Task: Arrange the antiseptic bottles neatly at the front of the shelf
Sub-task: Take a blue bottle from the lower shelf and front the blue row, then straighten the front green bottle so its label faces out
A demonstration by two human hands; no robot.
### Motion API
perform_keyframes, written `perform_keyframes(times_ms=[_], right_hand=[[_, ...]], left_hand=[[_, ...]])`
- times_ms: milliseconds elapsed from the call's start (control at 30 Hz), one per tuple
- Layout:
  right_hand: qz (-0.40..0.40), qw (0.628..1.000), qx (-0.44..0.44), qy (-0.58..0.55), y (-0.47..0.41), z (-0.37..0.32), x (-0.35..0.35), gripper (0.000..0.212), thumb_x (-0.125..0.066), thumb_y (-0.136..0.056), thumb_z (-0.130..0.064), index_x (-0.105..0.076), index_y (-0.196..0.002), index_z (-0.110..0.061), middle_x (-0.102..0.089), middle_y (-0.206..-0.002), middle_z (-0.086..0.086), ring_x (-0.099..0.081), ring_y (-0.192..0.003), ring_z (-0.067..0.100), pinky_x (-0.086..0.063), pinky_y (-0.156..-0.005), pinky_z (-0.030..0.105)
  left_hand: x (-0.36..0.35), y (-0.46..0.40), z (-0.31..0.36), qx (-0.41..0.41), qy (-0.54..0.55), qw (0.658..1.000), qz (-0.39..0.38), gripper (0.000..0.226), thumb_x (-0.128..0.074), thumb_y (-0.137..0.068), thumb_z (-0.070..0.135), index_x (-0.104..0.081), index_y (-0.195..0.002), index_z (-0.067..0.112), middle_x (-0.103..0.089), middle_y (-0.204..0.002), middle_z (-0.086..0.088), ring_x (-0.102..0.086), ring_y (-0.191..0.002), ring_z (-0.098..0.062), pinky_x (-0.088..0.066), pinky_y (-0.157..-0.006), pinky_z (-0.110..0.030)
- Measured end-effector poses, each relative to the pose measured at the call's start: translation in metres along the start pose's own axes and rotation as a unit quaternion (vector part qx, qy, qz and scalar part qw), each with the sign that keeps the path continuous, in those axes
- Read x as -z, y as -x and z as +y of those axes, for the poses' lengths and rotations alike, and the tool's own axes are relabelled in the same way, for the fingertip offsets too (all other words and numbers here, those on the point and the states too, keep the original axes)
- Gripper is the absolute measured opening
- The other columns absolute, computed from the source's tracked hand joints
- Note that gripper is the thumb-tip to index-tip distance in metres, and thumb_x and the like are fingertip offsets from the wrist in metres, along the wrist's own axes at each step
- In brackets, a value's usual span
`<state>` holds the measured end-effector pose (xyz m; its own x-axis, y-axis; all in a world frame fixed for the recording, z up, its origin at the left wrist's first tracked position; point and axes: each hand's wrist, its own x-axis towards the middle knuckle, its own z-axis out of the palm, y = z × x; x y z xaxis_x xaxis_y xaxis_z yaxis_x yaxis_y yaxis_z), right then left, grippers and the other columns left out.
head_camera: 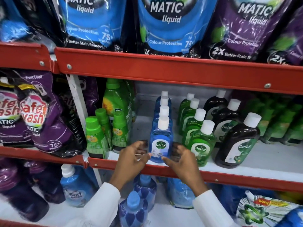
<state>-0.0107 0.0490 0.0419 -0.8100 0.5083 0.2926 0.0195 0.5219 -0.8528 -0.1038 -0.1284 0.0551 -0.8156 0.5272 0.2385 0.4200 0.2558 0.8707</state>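
A row of blue antiseptic bottles with white caps runs front to back on the middle shelf; the front blue bottle (pixel 160 141) stands upright at the red shelf lip. My left hand (pixel 132 158) and my right hand (pixel 181 158) flank its base, fingers apart, thumb tips at or near the bottle, neither hand gripping it. To the right stand a row of green antiseptic bottles (pixel 200 145) and a row of dark brown antiseptic bottles (pixel 237 141), each row slanting toward the back.
Small green-capped bottles (pixel 95 136) and a taller green bottle crowd the shelf's left end. A bare strip of white shelf (pixel 141 128) lies between them and the blue row. Detergent pouches (pixel 167 25) hang over the red shelf rail (pixel 164 69) above. Blue bottles fill the shelf below.
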Motion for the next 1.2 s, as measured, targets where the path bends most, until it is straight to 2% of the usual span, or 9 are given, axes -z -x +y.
perform_keyframes(times_ms=[133,233,567,733,867,933,1033,1100,1200], right_hand=[[-0.01,1.0,-0.011,-0.007,0.0,0.005,0.003,0.032,-0.08,-0.079,-0.005,-0.067,-0.09,-0.032,-0.073,-0.084,-0.027,-0.069,-0.084,-0.014,-0.054,-0.075,0.009],[-0.019,0.999,-0.023,-0.024,-0.002,0.005,0.003,0.036,-0.079,-0.08,-0.003,-0.066,-0.084,-0.036,-0.07,-0.073,-0.034,-0.07,-0.082,-0.013,-0.051,-0.073,0.005],[-0.032,0.999,-0.02,-0.037,-0.002,0.009,0.007,0.038,-0.08,-0.079,-0.002,-0.066,-0.083,-0.037,-0.068,-0.071,-0.04,-0.069,-0.078,-0.014,-0.049,-0.07,0.002],[-0.026,0.999,-0.014,-0.034,-0.004,0.0,0.01,0.032,-0.082,-0.078,-0.005,-0.069,-0.088,-0.033,-0.072,-0.073,-0.031,-0.069,-0.08,-0.012,-0.052,-0.072,0.005],[0.002,0.997,-0.041,-0.059,0.02,0.015,0.039,0.035,-0.081,-0.079,-0.007,-0.071,-0.108,-0.024,-0.076,-0.101,-0.009,-0.072,-0.091,-0.003,-0.058,-0.084,0.017],[0.023,0.997,-0.04,-0.054,0.041,0.019,0.045,0.04,-0.082,-0.079,-0.01,-0.071,-0.115,-0.025,-0.076,-0.105,-0.014,-0.072,-0.097,-0.001,-0.056,-0.087,0.016],[0.115,0.993,-0.005,-0.007,0.065,0.018,0.06,0.031,-0.083,-0.078,-0.012,-0.076,-0.1,-0.033,-0.075,-0.095,-0.029,-0.072,-0.084,-0.007,-0.053,-0.078,0.006],[0.188,0.982,0.014,0.006,0.067,0.018,0.07,0.028,-0.081,-0.078,-0.006,-0.076,-0.093,-0.03,-0.076,-0.09,-0.026,-0.072,-0.077,-0.007,-0.052,-0.072,0.004],[0.228,0.973,0.018,0.008,0.06,0.022,0.078,0.038,-0.077,-0.079,0.0,-0.067,-0.107,-0.025,-0.074,-0.094,-0.013,-0.072,-0.083,0.005,-0.053,-0.074,0.006]], left_hand=[[-0.006,-0.012,0.0,-0.002,0.01,1.0,-0.023,0.03,-0.078,-0.08,0.013,-0.067,-0.087,0.04,-0.078,-0.094,0.01,-0.074,-0.086,-0.007,-0.062,-0.086,-0.038],[-0.007,-0.015,-0.005,0.004,0.014,1.0,-0.014,0.027,-0.08,-0.078,0.015,-0.068,-0.086,0.037,-0.079,-0.093,0.009,-0.073,-0.084,-0.004,-0.062,-0.086,-0.038],[-0.009,-0.014,-0.008,-0.005,0.006,1.0,-0.011,0.028,-0.083,-0.076,0.018,-0.067,-0.088,0.037,-0.077,-0.091,0.01,-0.072,-0.085,0.0,-0.062,-0.085,-0.035],[-0.009,-0.02,-0.007,0.007,0.015,1.0,-0.008,0.03,-0.083,-0.077,0.019,-0.071,-0.104,0.019,-0.078,-0.101,0.0,-0.073,-0.094,-0.009,-0.061,-0.09,-0.039],[-0.038,-0.008,0.001,0.017,0.023,0.999,-0.02,0.043,-0.086,-0.073,0.021,-0.069,-0.112,0.018,-0.075,-0.108,0.004,-0.072,-0.098,-0.011,-0.059,-0.092,-0.032],[-0.034,0.009,-0.004,-0.037,-0.014,0.994,0.102,0.039,-0.084,-0.076,0.022,-0.07,-0.113,0.021,-0.07,-0.111,0.009,-0.068,-0.099,-0.006,-0.056,-0.091,-0.027],[-0.036,0.029,-0.003,-0.252,-0.097,0.916,0.296,0.013,-0.071,-0.085,0.008,-0.075,-0.094,0.017,-0.069,-0.098,0.006,-0.063,-0.095,-0.005,-0.047,-0.091,-0.015],[-0.05,0.037,0.004,-0.328,-0.081,0.897,0.285,0.013,-0.068,-0.085,0.004,-0.074,-0.089,0.014,-0.07,-0.093,0.002,-0.064,-0.093,-0.008,-0.046,-0.092,-0.014],[-0.082,0.038,0.017,-0.337,-0.077,0.919,0.188,0.018,-0.07,-0.083,0.003,-0.073,-0.097,0.014,-0.073,-0.097,0.0,-0.065,-0.096,-0.007,-0.046,-0.096,-0.014]])
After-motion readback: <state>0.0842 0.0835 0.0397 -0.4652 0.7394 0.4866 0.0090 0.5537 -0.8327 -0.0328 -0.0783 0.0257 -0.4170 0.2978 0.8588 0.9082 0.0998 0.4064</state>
